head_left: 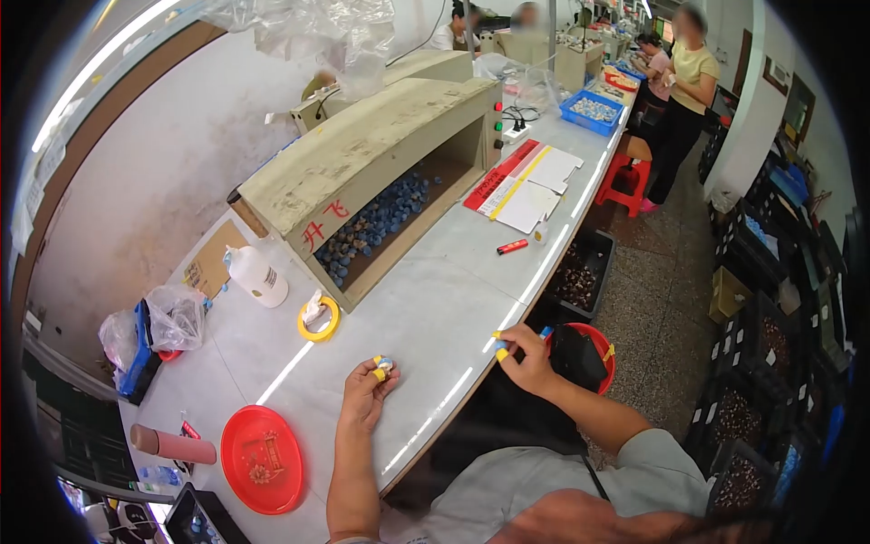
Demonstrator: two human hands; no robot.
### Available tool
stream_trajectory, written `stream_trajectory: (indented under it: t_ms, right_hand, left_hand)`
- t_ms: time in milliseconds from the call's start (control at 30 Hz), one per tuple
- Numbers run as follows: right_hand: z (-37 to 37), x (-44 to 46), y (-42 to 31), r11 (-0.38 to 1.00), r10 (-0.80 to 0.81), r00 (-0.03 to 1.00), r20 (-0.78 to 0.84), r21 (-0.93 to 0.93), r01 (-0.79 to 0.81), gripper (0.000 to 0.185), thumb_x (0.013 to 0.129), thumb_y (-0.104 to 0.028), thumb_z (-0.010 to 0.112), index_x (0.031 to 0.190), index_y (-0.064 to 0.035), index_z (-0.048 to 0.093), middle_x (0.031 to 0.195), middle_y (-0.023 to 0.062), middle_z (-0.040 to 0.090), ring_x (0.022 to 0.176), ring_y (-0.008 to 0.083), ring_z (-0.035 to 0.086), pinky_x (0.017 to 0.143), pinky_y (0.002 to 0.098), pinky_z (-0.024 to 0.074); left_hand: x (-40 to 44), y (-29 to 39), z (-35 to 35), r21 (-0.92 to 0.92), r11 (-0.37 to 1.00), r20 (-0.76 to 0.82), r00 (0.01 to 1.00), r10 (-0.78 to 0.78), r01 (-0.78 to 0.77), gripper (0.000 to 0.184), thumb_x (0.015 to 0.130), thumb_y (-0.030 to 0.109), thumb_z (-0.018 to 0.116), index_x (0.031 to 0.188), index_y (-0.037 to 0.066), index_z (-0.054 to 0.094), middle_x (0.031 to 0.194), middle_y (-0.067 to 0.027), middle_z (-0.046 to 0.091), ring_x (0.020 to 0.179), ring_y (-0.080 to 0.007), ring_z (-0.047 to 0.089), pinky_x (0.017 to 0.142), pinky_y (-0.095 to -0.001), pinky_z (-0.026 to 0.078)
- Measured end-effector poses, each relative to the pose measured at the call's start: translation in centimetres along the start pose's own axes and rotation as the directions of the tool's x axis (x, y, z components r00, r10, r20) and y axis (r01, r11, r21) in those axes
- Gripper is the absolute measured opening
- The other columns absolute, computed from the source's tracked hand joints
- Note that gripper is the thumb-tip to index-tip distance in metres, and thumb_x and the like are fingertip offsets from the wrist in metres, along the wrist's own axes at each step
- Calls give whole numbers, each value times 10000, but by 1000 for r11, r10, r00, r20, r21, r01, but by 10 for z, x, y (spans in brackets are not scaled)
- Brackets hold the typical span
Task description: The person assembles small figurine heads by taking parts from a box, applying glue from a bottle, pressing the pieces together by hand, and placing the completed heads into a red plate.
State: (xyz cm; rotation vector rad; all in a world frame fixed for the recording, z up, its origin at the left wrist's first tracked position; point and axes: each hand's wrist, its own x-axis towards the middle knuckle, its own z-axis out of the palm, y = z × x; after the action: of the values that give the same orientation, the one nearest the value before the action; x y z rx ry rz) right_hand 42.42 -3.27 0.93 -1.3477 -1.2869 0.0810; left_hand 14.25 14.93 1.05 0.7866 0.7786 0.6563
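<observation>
Grey worktop [435, 304] stretches toward one o'clock past a beige open-fronted box [358, 154]; at seven, the left hand [364, 392] pinches a small pale piece [386, 364], facing and long axis too tiny for me to read. Near half past four the right hand [531, 364] curls, whether gripping anything I can't tell. I judge this fingertip handling, the next move calling for a steady left pinch.

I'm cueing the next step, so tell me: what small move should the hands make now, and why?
Probably bring the right hand over to the small piece in the left hand. The left hand holds it over the table, while the right hand is apart, near the table's edge; what the right holds, if anything, is too small to tell.
</observation>
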Motion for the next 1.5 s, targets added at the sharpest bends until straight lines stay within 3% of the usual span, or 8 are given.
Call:
stream_trajectory:
  t_ms: [167,267,533,767,1100,1333,1367,1500]
  right_hand:
    - [45,34,-11,993,-100,985,144,-47,108,264,772,8,660,1035,-10,656,929,133,636,763,272,647,672,338,538]
    - [63,48,2,980,-104,975,195,-146,134,259,780,-32,669,1039,-34,664,942,117,641,804,289,647,693,374,543]
    - [84,60,24,865,-171,876,451,-357,353,254,764,-81,668,1018,-81,666,949,69,610,901,254,568,753,379,487]
    - [85,54,32,840,-218,877,428,-375,392,195,768,-116,669,958,-76,658,918,80,604,874,253,571,747,375,477]
    - [80,52,29,926,-284,933,221,-189,327,276,719,38,652,984,-42,647,962,113,613,882,283,613,763,378,524]
    - [71,54,33,998,-62,995,76,-20,63,333,735,54,652,1064,-2,647,995,138,640,875,292,645,755,368,542]
    - [72,51,34,990,97,994,55,100,-102,310,760,57,643,1065,1,647,984,132,648,813,251,653,724,346,542]
    - [71,47,48,963,213,974,81,151,-223,286,795,43,649,1076,-7,642,970,104,642,796,191,643,730,308,546]
  left_hand:
    - [-3,2,0,-7,1000,8,1000,-3,3,195,945,10,603,1138,-18,587,1057,-148,679,890,-191,706,779,-254,609]
    - [-2,2,4,-4,1000,-1,1000,-9,9,211,939,8,610,1144,-24,578,1064,-154,675,891,-201,706,781,-261,609]
    - [-2,2,5,-20,1000,-24,1000,-6,6,228,931,0,602,1157,-26,579,1055,-165,674,862,-213,707,759,-261,617]
    - [-5,5,9,-1,1000,-31,1000,-3,3,220,930,12,600,1147,-22,586,1040,-145,680,850,-193,701,749,-249,609]
    - [0,-2,4,-15,1000,-26,999,22,-23,200,942,24,598,1139,-5,579,1034,-148,679,847,-192,695,749,-250,603]
    - [-2,-3,4,-2,1000,-35,999,29,-29,197,940,17,591,1134,-10,580,1028,-146,681,832,-184,696,741,-244,607]
    - [-2,-2,5,1,1000,-42,999,25,-25,197,939,18,592,1134,-10,580,1028,-146,681,833,-184,696,742,-244,607]
    - [-2,-3,5,29,999,-31,999,36,-35,216,933,25,587,1146,-13,581,1031,-141,687,847,-177,700,755,-237,604]
